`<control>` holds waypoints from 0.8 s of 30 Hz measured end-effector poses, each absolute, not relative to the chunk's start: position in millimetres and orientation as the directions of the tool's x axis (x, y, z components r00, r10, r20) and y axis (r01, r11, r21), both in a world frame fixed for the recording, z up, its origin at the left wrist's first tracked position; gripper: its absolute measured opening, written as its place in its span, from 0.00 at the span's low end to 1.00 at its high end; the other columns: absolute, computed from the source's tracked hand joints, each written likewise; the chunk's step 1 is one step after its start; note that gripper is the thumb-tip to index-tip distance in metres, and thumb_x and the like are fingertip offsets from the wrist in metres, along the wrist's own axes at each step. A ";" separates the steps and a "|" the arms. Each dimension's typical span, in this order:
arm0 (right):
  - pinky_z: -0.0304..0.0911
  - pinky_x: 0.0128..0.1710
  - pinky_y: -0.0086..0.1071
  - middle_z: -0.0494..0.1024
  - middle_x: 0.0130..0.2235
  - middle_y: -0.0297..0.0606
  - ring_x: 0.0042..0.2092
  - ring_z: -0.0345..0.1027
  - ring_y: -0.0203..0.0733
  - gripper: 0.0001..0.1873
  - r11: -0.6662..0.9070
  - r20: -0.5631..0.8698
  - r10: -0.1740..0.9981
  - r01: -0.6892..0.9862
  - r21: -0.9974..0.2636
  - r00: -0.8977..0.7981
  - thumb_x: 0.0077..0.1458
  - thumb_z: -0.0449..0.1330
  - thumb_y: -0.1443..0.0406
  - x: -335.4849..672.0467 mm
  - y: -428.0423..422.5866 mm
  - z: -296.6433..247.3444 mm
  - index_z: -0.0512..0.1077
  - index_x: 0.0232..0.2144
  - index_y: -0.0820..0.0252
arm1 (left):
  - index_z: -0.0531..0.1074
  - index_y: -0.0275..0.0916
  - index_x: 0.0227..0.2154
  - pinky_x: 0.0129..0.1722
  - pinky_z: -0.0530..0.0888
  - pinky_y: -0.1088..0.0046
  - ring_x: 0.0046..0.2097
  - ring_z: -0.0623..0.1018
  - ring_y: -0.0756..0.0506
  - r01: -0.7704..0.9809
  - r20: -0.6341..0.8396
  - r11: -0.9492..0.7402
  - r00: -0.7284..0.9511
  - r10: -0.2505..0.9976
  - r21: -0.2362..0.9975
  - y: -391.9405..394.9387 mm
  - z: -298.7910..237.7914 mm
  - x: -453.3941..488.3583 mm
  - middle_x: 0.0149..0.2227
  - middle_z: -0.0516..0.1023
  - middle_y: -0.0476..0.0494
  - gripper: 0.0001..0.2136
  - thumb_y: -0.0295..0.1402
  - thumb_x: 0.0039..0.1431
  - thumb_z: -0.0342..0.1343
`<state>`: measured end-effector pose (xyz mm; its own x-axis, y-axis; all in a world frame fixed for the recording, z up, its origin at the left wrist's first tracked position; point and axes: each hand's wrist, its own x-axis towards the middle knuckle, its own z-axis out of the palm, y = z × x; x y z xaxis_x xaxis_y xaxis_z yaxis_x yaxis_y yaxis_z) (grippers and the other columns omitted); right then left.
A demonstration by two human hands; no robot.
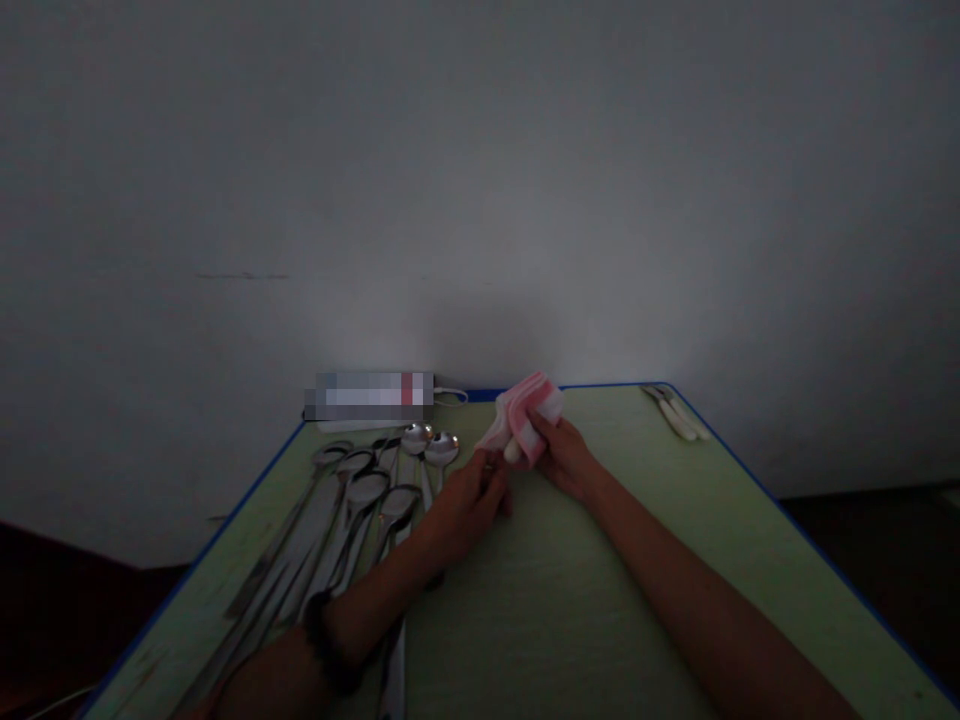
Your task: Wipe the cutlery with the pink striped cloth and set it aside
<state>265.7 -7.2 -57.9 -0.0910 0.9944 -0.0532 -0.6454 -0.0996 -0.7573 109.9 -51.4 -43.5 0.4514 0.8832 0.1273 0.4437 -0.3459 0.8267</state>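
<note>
A folded pink-and-white striped cloth (531, 395) is held up over the far middle of the table, between my two hands. My right hand (564, 452) is closed round its right side, thumb on top. My left hand (472, 497) pinches at the cloth's lower left corner, fingers curled. From the fold pokes the rounded cream end of a handle (512, 452); whatever it belongs to is hidden in the cloth. Left of my left hand lie several metal spoons and ladles (367, 488), their bowls toward the wall.
Two cream-handled utensils (679, 415) lie at the far right corner. A blurred-out box-like object (371, 397) with a white cable (452, 396) stands against the wall. The green table (555, 620) has a blue edge; a grey wall (480, 200) rises behind.
</note>
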 end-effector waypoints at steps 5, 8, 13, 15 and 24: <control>0.63 0.32 0.30 0.75 0.29 0.34 0.29 0.66 0.34 0.14 -0.098 -0.041 0.994 -0.668 -0.738 -0.100 0.41 0.65 0.61 266.2 -7.3 -57.4 0.70 0.31 0.63 | 0.62 0.38 0.36 0.27 0.65 0.75 0.25 0.71 0.49 0.437 0.133 -0.350 0.453 0.882 0.829 -50.7 -45.0 110.1 0.22 0.72 0.51 0.08 0.35 0.60 0.41; 0.63 0.31 0.29 0.75 0.29 0.34 0.29 0.66 0.34 0.15 -0.097 -0.041 0.994 -0.661 -0.744 -0.100 0.41 0.65 0.61 266.1 -6.9 -58.6 0.70 0.31 0.63 | 0.61 0.38 0.37 0.26 0.65 0.75 0.24 0.71 0.49 0.431 0.130 -0.349 0.460 0.879 0.832 -50.4 -46.0 110.4 0.23 0.72 0.51 0.08 0.35 0.60 0.42; 0.62 0.30 0.29 0.75 0.27 0.33 0.28 0.66 0.34 0.15 -0.087 -0.010 0.992 -0.645 -0.760 -0.122 0.42 0.64 0.60 266.2 -6.0 -61.5 0.70 0.31 0.63 | 0.61 0.38 0.38 0.26 0.65 0.75 0.25 0.71 0.49 0.435 0.126 -0.340 0.450 0.884 0.834 -50.8 -47.2 111.1 0.22 0.72 0.51 0.09 0.36 0.61 0.42; 0.62 0.30 0.29 0.75 0.28 0.33 0.28 0.66 0.34 0.15 -0.085 -0.004 0.992 -0.639 -0.764 -0.127 0.42 0.64 0.60 266.3 -6.0 -62.1 0.70 0.31 0.62 | 0.61 0.38 0.38 0.27 0.65 0.75 0.25 0.72 0.49 0.440 0.132 -0.344 0.444 0.886 0.830 -51.0 -47.5 110.8 0.23 0.72 0.51 0.09 0.36 0.61 0.41; 0.61 0.28 0.29 0.74 0.25 0.33 0.26 0.65 0.33 0.16 -0.093 -0.014 0.991 -0.606 -0.790 -0.134 0.41 0.64 0.58 265.1 -8.2 -58.2 0.69 0.31 0.62 | 0.62 0.38 0.37 0.27 0.65 0.74 0.25 0.72 0.49 0.449 0.129 -0.342 0.440 0.889 0.826 -49.9 -50.3 109.8 0.22 0.73 0.51 0.09 0.36 0.61 0.40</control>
